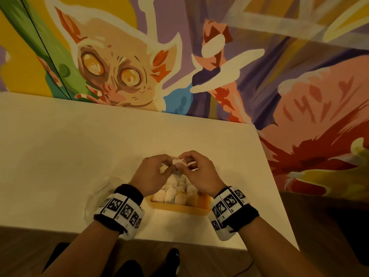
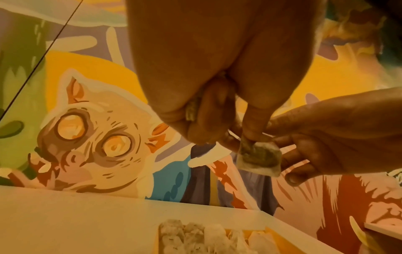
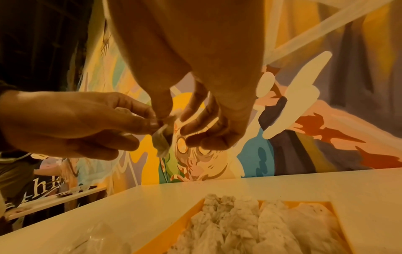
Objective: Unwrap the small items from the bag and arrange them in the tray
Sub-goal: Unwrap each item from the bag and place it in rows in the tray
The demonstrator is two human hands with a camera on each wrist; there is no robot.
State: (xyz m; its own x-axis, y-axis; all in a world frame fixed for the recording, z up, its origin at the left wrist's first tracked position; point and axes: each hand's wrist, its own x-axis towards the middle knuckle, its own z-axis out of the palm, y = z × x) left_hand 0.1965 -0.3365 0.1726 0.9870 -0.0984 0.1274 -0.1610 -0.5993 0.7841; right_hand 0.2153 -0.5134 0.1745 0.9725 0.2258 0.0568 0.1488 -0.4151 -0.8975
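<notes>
- Our left hand (image 1: pixel 152 172) and our right hand (image 1: pixel 196 170) are up over the tray, close together. Both pinch the same small wrapped item (image 2: pixel 259 157) with fingertips, one hand on each side.
- The item looks like a little square packet. Its wrap is thin and see-through, and there is something dark and lumpy inside.
- We think we are pulling the wrap open right now. It is not off yet.
- Below our hands sits the orange tray (image 1: pixel 179 209) on the worktop (image 1: pixel 79 148). It looks like smooth plastic with low walls.
- Lots of pale pieces (image 3: pixel 239 226) already lie in the tray in rows. They look soft and crinkly. So a big part of the job looks done.
- A clear, crumpled bag (image 1: pixel 97 194) lies flat on the worktop just left of the tray. We cannot tell if any items are left in it.
</notes>
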